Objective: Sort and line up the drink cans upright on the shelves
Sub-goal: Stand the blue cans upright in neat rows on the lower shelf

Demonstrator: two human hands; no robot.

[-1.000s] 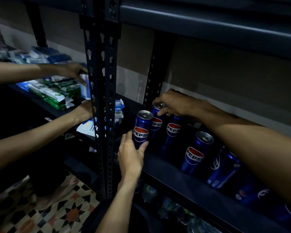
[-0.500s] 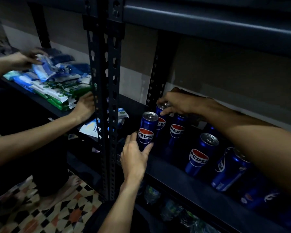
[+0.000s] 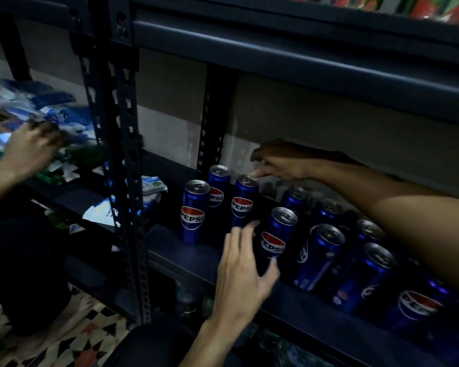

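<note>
Several blue Pepsi cans stand upright on the dark shelf (image 3: 186,256). At the left end are a front can (image 3: 193,211), a can behind it (image 3: 217,185) and a third can (image 3: 243,203). My right hand (image 3: 278,161) reaches in from the right, and one straight fingertip touches the third can's top. My left hand (image 3: 245,268) hovers with fingers spread and holds nothing, just left of a fourth can (image 3: 277,234). More cans (image 3: 318,256) crowd the shelf to the right, partly under my right forearm.
A perforated black upright (image 3: 117,160) splits the shelving. Left of it, another person's hand (image 3: 28,151) moves among blue and green packets (image 3: 72,165). A beam (image 3: 302,56) hangs low above the cans. Patterned floor tiles (image 3: 72,345) lie below, with bottles dimly seen under the shelf.
My left hand let go of the front left can and moved right toward the fourth can. My right hand shifted from the back can's top to the third can's top.
</note>
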